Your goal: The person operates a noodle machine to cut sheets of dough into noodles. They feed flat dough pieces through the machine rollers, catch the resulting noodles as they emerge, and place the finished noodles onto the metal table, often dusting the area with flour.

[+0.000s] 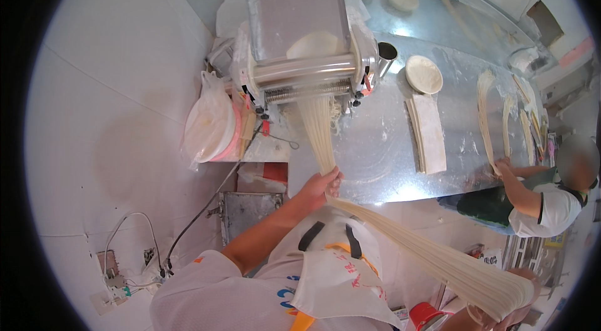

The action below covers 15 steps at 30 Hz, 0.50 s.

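A bundle of long, pale noodles [438,258] runs from the noodle machine [305,68] down to my left hand and across to my right. Close in front of the machine, my left hand [324,186] is closed around the strands just below the rollers. Far out at the lower right, my right hand [519,315] holds the other end, where the strands loop over. Its fingers are partly hidden by the noodles. Strands still hang from the machine's cutter, and a piece of dough sheet [315,45] lies above the rollers.
On the floury metal table [375,143] lie a folded dough sheet [429,134], a bowl [424,75] and a metal cup [387,52]. At the right, a co-worker [551,203] handles noodle bundles [486,115]. A bagged round container [210,121] stands left of the machine; a cable [206,209] hangs below.
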### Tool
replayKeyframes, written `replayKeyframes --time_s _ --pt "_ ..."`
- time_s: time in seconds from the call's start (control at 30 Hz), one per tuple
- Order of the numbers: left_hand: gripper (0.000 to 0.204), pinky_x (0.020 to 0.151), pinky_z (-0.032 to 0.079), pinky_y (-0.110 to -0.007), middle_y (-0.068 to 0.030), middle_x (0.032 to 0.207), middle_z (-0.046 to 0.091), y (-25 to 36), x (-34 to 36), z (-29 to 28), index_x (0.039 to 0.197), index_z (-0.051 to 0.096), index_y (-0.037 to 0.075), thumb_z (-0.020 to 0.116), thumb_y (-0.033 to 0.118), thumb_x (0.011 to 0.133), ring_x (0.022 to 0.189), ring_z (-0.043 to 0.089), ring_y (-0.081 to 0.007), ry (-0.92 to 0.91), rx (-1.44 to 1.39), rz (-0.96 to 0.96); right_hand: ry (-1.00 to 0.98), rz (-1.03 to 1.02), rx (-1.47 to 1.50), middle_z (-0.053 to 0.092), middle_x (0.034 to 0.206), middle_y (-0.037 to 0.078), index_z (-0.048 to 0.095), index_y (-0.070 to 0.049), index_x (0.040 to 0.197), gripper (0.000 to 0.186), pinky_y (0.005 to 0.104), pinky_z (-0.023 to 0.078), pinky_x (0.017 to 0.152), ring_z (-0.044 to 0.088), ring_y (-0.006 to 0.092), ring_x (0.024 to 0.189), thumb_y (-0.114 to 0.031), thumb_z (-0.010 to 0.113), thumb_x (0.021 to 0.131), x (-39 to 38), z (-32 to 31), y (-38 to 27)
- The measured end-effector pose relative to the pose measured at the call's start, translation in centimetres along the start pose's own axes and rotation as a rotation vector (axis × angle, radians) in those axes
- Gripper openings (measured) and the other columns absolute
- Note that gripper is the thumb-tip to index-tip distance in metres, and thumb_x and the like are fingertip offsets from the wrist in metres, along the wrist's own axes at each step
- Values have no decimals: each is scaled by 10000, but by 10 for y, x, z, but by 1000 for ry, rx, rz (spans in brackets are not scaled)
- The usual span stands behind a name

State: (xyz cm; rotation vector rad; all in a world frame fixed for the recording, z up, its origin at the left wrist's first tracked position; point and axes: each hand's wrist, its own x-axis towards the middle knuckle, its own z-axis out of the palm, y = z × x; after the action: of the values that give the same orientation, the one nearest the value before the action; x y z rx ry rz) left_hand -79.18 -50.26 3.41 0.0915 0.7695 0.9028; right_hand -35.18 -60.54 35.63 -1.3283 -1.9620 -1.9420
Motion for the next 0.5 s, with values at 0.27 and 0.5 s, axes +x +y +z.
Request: replayKeyframes --time_s 0.27,0.5 --pt "291 628 415 -259 58 740 492 13 -16 26 1010 604 93 593 379 1063 649 460 -75 -67 70 27 19 10 -8 468 1264 342 339 121 1339 501 461 537 804 611 429 972 -245 492 1033 -1 3 1" --pt "253 619 412 -251 59 749 493 29 -38 59 993 579 112 580 353 1072 645 458 -71 -123 78 109 41 14 -10 453 1280 352 315 127 1360 521 457 538 803 606 430 975 -248 478 1038 -5 3 3"
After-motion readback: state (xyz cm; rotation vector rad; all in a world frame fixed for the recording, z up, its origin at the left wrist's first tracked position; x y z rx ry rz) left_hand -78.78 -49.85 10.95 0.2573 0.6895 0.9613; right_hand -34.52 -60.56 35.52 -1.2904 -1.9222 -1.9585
